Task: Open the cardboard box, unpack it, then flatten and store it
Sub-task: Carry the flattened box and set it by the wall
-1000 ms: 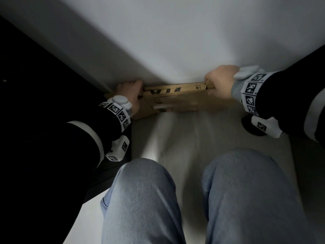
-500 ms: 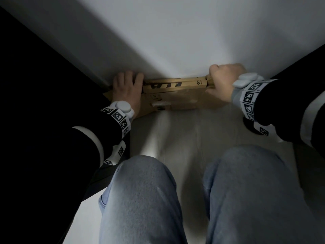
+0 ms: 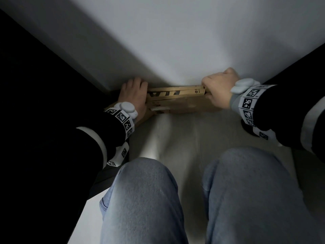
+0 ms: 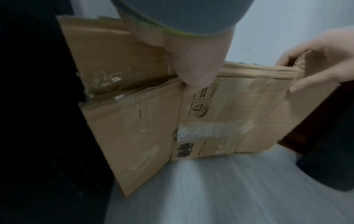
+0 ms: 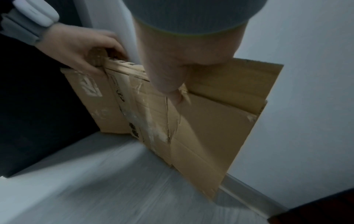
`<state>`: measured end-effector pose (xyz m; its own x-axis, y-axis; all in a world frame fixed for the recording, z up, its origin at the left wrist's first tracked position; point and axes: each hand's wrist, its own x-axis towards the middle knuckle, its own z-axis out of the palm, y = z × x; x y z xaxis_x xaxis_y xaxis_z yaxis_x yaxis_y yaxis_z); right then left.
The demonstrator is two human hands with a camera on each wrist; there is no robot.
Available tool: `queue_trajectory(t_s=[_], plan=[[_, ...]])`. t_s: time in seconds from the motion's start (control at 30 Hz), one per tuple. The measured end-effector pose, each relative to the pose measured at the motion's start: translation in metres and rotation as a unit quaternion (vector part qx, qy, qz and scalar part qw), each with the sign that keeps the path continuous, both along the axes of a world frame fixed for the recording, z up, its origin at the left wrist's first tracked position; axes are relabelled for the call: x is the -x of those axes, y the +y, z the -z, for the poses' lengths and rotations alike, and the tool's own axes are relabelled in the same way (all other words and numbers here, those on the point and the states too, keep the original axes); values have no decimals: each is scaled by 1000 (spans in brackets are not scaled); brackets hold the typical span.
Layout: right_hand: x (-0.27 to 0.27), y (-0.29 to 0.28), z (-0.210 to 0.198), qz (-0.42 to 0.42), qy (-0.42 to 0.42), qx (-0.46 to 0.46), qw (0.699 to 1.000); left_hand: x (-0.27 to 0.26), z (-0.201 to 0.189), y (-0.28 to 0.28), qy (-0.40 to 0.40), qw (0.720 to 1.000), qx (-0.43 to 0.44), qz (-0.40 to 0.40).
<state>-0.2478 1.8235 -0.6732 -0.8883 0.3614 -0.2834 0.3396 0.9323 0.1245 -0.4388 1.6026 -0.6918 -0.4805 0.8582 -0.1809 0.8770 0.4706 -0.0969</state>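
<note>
The flattened cardboard box stands on edge on the floor and leans against the white wall. It is brown, with torn tape and printed symbols. My left hand is at the left end of its top edge, fingers hooked over the edge toward the wall and thumb in front. My right hand grips the right end of the top edge, fingers behind and thumb on the front face.
The white wall rises straight behind the box, with a skirting board along its foot. Dark furniture closes off the left side. A dark object lies on the pale floor at the right. My knees in jeans fill the near ground.
The fingers of my left hand have stretched up over the box's top edge toward the wall. My right hand keeps its grip, and the box stays against the wall.
</note>
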Motion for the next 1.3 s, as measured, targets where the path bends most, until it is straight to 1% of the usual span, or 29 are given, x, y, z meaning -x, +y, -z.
queue_trajectory(t_s=[0.13, 0.23, 0.33, 0.4, 0.47, 0.5, 0.57, 0.63, 0.7, 0.73, 0.8, 0.87, 0.93, 1.03, 1.13, 1.3], plan=[[2, 8, -5, 35, -5, 58, 998, 8, -7, 2, -6, 1000, 18, 5], [3, 14, -14, 25, -7, 63, 998, 13, -13, 3, -27, 999, 25, 25], [4, 18, -20, 29, -15, 73, 997, 18, -18, 8, -68, 996, 35, 37], [3, 19, -18, 38, -34, 80, 996, 18, -17, 10, -106, 993, 35, 43], [0, 21, -13, 43, -49, 86, 994, 16, -16, 10, -143, 988, 25, 46], [-1, 23, -12, 43, -49, 85, 994, 17, -16, 12, -149, 988, 14, 45], [-4, 27, -11, 49, -33, 74, 996, 17, -16, 19, -135, 990, 9, 37], [-5, 29, -8, 67, -4, 53, 996, 11, -11, 25, -85, 996, 29, 23], [-5, 27, -4, 86, 24, 42, 995, 1, -1, 25, -30, 999, 23, 15], [-6, 26, -2, 93, 35, 34, 994, -3, 2, 22, -16, 1000, 10, 9], [-9, 24, 0, 100, 42, 27, 994, -5, 8, 16, 2, 1000, -25, 5], [-10, 28, 4, 110, 47, 40, 992, -1, 9, 15, 5, 999, -36, 13], [-9, 30, 7, 109, 27, 57, 992, -4, 5, 16, -11, 1000, -26, 9], [-7, 33, 9, 94, -37, 71, 992, -14, -2, 14, -42, 999, -9, -1], [-1, 41, 8, 94, -71, 95, 989, -8, -1, 15, -30, 1000, -7, -3], [7, 55, 11, 94, -89, 113, 985, 2, 6, 17, -20, 1000, 5, 8]])
